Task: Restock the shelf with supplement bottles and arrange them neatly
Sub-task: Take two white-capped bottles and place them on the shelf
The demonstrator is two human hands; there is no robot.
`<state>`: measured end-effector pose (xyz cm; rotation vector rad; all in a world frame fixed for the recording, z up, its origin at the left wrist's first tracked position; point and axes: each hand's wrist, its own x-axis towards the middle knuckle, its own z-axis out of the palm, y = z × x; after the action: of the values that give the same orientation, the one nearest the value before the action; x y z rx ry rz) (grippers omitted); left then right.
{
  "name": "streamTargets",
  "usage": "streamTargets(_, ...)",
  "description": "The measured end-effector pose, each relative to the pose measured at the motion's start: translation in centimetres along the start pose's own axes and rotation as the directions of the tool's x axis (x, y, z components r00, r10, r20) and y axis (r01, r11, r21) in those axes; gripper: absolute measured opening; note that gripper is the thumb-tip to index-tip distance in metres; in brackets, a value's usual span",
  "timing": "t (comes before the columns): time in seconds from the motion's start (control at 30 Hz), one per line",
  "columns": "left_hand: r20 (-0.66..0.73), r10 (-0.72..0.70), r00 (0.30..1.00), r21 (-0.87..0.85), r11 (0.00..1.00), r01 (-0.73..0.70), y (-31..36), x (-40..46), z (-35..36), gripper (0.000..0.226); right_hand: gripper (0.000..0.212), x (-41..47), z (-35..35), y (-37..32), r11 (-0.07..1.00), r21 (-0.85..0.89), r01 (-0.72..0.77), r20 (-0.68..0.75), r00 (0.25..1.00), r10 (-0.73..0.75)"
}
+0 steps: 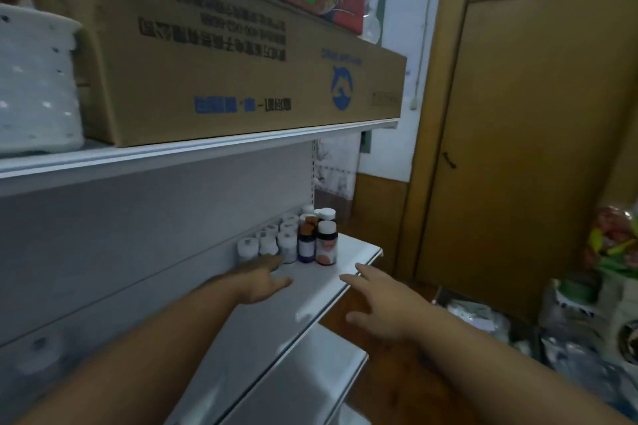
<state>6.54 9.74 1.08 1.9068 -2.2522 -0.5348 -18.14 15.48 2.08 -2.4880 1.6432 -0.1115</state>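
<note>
While both hands hold nothing, fingers extended, the left hand (262,281) reaches toward the supplement bottles (293,241) grouped at the shelf (310,300) far end; the right hand (379,300) hovers at its edge. Bottle labels are illegible; the cardboard box (241,72) overhead carries blurred print.

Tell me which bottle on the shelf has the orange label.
The dark bottle at the front right end of the group, white cap; its neighbor has a purple label.

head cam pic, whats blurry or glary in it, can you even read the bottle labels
In the head view, both the left hand and right hand are motion-smeared; the supplement bottles are soft, labels unreadable; pale glare patches sit on the white shelf; wide-angle bending curves the cardboard box and shelf edges.
</note>
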Motion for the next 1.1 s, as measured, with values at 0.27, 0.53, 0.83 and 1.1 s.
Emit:
streamTargets(0.27, -0.058, -0.056, 0.997, -0.036, 0.998, 0.054, -4.7, 10.7, -1.3, 0.068, 0.065, 10.0, -1.4, 4.6, 0.998, 0.024, 0.051, 0.008, 0.999, -0.051)
streamTargets(0.53, -0.168, -0.165, 0.972, 0.058, 0.983, 0.177, -7.2, 17.2, -0.5, 0.040, 0.041, 19.2, 0.4, 7.2, 0.970, 0.060, 0.234, 0.106, 0.965, -0.240)
streamTargets(0.83, -0.125, -0.293, 0.948, 0.311, 0.896, 0.318, -6.4, 21.3, 0.9, 0.057, 0.022, 30.0, -1.3, 8.2, 0.878, -0.093, 0.469, 0.068, 0.883, -0.464)
streamTargets(1.1, -0.189, -0.356, 0.915, 0.004, 0.932, 0.363, -6.3, 19.4, 0.1, 0.054, 0.042, 35.3, 2.0, 6.1, 0.788, -0.230, 0.571, 0.059, 0.817, -0.574)
